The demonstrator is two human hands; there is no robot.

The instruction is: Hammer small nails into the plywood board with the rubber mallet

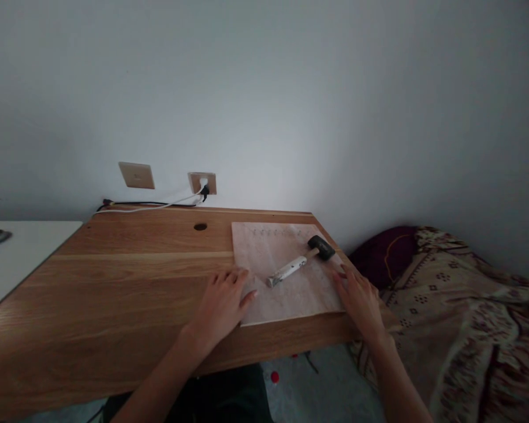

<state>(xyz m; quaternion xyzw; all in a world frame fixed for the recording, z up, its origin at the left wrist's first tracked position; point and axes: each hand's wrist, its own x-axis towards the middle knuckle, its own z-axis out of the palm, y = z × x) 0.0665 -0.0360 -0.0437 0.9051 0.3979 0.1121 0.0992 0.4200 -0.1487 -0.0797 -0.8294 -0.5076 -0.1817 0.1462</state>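
A mallet (288,269) with a black head and a white-wrapped handle lies slantwise on a pale, flat board (286,302). Near the board's far edge runs a row of several small nail-like pieces (275,232), too small to make out well. My left hand (223,299) rests at the left edge of the board, fingers stretched out and thumb lying on its surface. Over the right edge, my right hand (358,298) lies with its fingers apart, touching the board below the mallet's head. Neither hand holds anything.
The wooden table (127,305) meets the wall, where cables run from a socket (203,183). A white surface (22,258) adjoins at left. Patterned bedding (458,317) and a dark purple pillow (383,255) lie at right. A small red object (274,376) is on the floor.
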